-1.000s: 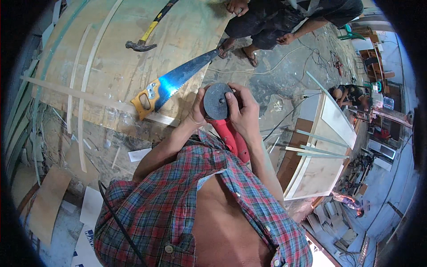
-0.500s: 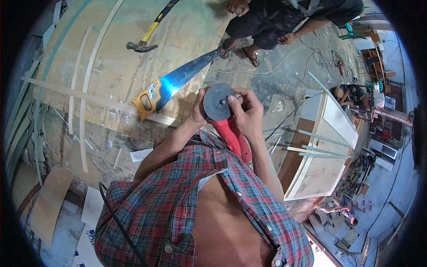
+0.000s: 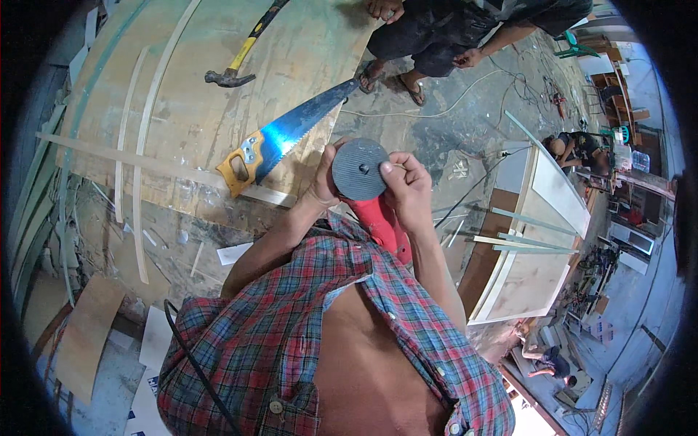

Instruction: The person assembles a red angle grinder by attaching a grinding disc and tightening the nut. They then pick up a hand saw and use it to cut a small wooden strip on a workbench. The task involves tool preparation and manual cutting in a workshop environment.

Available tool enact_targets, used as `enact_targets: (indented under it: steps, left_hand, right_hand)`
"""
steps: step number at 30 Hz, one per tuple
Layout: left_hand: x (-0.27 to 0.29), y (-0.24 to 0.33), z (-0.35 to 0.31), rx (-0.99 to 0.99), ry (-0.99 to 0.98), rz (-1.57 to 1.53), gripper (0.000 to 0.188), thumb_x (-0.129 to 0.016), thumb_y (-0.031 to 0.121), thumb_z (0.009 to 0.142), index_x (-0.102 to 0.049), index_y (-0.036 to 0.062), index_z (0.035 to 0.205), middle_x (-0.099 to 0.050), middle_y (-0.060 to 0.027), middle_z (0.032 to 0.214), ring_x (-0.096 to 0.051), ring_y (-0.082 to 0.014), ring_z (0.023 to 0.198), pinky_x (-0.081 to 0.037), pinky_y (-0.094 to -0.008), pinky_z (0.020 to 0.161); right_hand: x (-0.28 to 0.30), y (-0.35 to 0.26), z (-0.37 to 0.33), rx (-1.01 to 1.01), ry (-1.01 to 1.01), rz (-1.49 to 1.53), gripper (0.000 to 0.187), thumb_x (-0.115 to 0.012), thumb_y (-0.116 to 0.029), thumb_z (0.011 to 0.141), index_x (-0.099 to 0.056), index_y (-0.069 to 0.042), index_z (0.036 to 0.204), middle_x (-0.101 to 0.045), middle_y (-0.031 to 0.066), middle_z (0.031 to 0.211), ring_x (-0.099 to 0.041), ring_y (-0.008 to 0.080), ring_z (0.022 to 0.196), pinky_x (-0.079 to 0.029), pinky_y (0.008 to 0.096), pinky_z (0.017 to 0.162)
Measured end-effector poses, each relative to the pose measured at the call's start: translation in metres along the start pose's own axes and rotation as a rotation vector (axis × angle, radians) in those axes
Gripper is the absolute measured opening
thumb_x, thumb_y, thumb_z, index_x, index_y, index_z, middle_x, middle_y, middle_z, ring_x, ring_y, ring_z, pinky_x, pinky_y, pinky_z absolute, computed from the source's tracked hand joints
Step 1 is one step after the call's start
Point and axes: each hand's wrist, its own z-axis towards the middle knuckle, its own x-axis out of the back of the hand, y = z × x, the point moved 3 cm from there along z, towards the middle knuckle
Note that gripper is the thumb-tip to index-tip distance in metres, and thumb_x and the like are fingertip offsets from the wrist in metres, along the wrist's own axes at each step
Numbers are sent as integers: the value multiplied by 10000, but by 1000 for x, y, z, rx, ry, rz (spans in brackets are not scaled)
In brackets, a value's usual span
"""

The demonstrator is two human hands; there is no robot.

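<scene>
A red angle grinder (image 3: 384, 227) points up from in front of my chest, with a round dark grey disc (image 3: 352, 161) at its head. The disc faces me, and a small dark centre shows in it. My left hand (image 3: 324, 178) is closed round the grinder's head at the disc's left side, its fingers partly hidden behind the disc. On the other side, my right hand (image 3: 408, 187) pinches the disc's right rim, thumb on its face and fingers curled.
A handsaw (image 3: 294, 131) and a claw hammer (image 3: 233, 75) lie on a large plywood sheet (image 3: 196, 109). Beyond it a person (image 3: 436, 36) stands in sandals. Panels with thin strips (image 3: 523, 247) lean at the right. Cables cross the floor; other people sit farther off.
My right thumb has slid from near the disc's centre out to its right rim. My left hand keeps its hold. At the far lower right, a person has come into clearer view.
</scene>
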Motion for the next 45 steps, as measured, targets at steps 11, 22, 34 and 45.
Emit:
enact_targets:
  steps: [11,22,34,45]
  left_hand:
    - [-12,5,6,-22,-67,61,732,-500,758,876,-532,70,1125,-672,-116,947,-693,-278,969,-582,-421,830]
    - [-15,4,8,-56,-65,76,719,-516,753,871,-531,81,1128,-663,-107,936,-683,-253,922,-577,-410,836]
    - [-12,4,-2,3,-22,313,779,-480,746,901,-503,18,1180,-660,-127,1020,-673,-184,943,-556,-321,801]
    - [-50,19,10,-113,-137,753,873,-441,823,865,-567,-1,1122,-620,-70,988,-584,-140,944,-463,-265,846]
  right_hand:
    - [34,-21,5,152,126,304,151,-626,-186,1001,-541,-110,1100,-478,-52,622,-349,43,440,-295,220,422]
    - [51,-6,3,207,152,322,92,-601,-159,954,-584,-89,1011,-488,-36,647,-374,66,488,-311,240,467]
    - [-13,-57,-3,480,-243,-1146,423,-835,-245,777,-699,-115,1156,-624,109,627,-575,146,488,-452,313,489]
    - [17,-66,-17,654,-278,-983,386,-842,-110,717,-731,-56,1083,-571,16,595,-521,60,489,-400,240,466]
